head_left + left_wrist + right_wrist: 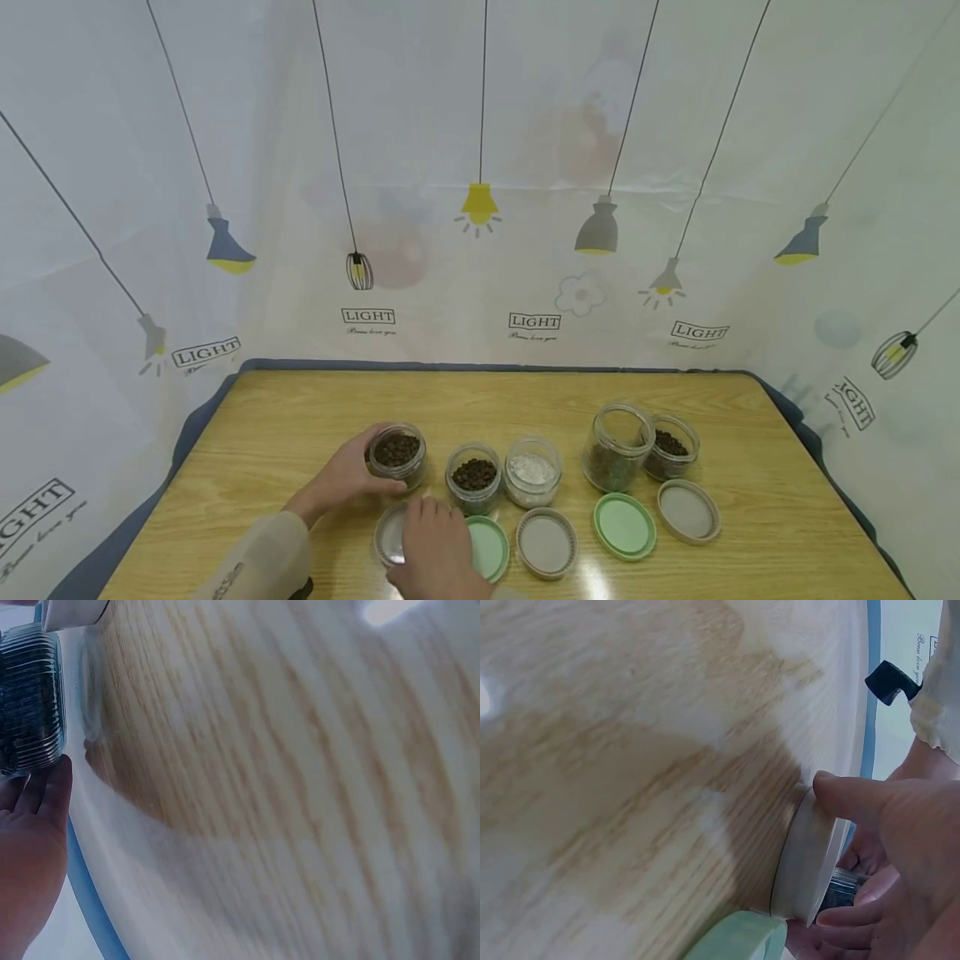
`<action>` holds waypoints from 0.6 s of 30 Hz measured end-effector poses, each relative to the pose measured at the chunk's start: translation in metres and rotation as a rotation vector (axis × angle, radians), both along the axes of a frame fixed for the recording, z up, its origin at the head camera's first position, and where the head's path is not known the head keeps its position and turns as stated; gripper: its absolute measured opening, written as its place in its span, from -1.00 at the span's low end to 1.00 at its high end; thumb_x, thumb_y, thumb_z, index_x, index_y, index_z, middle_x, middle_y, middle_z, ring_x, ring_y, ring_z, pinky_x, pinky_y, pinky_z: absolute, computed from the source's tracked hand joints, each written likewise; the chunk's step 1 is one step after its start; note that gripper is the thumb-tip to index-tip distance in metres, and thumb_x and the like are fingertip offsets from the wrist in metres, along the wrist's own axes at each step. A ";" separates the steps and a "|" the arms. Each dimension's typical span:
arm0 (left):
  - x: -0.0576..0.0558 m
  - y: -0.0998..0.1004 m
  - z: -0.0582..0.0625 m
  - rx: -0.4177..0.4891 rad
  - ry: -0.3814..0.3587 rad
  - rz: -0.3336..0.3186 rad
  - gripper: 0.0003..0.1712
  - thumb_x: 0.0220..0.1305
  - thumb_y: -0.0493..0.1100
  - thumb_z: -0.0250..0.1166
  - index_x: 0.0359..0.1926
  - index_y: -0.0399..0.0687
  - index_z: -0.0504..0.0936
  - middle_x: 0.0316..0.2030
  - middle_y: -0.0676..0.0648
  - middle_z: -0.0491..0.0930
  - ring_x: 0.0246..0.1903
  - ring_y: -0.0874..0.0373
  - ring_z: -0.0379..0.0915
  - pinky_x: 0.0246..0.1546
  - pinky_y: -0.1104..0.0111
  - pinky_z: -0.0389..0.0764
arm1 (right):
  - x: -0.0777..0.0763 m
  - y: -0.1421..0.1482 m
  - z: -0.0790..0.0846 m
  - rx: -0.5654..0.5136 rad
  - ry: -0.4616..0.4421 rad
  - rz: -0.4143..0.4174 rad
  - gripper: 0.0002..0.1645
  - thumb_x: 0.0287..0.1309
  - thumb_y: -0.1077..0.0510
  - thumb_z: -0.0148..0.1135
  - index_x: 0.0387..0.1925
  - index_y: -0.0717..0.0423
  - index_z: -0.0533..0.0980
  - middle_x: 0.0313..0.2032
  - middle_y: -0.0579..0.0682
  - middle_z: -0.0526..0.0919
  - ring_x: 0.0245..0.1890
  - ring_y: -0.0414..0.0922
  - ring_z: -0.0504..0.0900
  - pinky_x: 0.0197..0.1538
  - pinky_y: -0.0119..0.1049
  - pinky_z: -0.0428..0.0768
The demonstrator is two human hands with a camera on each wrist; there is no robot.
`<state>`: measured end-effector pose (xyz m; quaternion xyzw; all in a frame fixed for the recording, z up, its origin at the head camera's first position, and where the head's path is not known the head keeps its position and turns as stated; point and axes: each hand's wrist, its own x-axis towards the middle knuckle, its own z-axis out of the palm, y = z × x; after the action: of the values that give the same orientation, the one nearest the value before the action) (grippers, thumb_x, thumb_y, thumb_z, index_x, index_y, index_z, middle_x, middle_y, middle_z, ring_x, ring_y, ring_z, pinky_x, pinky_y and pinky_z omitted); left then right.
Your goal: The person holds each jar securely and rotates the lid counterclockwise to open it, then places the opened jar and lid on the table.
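Note:
My left hand (352,475) holds a glass jar (398,479) of dark brown, bean-like pieces, its thumb along the near side. The ribbed wall of this jar (34,697) shows at the left edge of the left wrist view, with my left fingers (49,791) against it. Just in front of the jar, my right hand (438,542) grips a round grey lid (388,535) by its rim. In the right wrist view the thumb presses one side of the lid (802,859), other fingers lying at the far side. Whether the lid touches the table cannot be told.
Right of the held jar stand a jar of dark pieces (474,492), a jar of white grains (533,483), a taller jar (611,467) and another dark-filled jar (672,467). Before them lie a green lid (491,550), grey lid (547,543), green lid (624,527) and grey lid (688,511).

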<state>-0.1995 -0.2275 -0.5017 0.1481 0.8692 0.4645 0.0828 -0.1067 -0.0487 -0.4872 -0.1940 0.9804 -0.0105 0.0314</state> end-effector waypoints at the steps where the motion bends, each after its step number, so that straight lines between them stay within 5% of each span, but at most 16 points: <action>1: 0.000 0.000 -0.001 0.004 -0.004 0.001 0.01 -0.15 0.04 0.60 0.34 0.00 0.33 0.25 -0.08 0.47 0.28 -0.10 0.35 0.35 -0.10 0.26 | 0.000 0.000 0.000 -0.001 -0.009 -0.004 0.00 -0.26 -0.51 0.40 0.03 0.12 0.43 -0.22 0.00 0.58 -0.19 -0.11 0.58 -0.14 -0.27 0.56; 10: -0.001 0.001 -0.007 -0.002 -0.032 0.005 0.01 -0.17 0.07 0.61 0.32 0.05 0.35 0.25 -0.05 0.47 0.28 -0.07 0.35 0.36 -0.07 0.27 | 0.002 0.003 0.004 0.021 -0.009 0.003 -0.04 -0.35 -0.49 0.47 -0.06 0.04 0.37 -0.28 -0.02 0.52 -0.25 -0.14 0.53 -0.22 -0.30 0.52; 18: 0.000 0.003 -0.011 0.006 0.028 -0.031 -0.01 -0.20 0.05 0.62 0.30 -0.02 0.38 0.21 -0.09 0.51 0.23 -0.09 0.41 0.33 -0.09 0.31 | 0.009 0.015 0.021 0.052 -0.005 0.049 0.05 -0.29 -0.46 0.46 0.18 -0.03 0.32 -0.11 -0.05 0.59 -0.08 -0.14 0.57 -0.12 -0.27 0.56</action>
<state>-0.1995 -0.2242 -0.5124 0.1684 0.8664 0.4636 0.0776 -0.0980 -0.0335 -0.4665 -0.2169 0.9753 0.0151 0.0391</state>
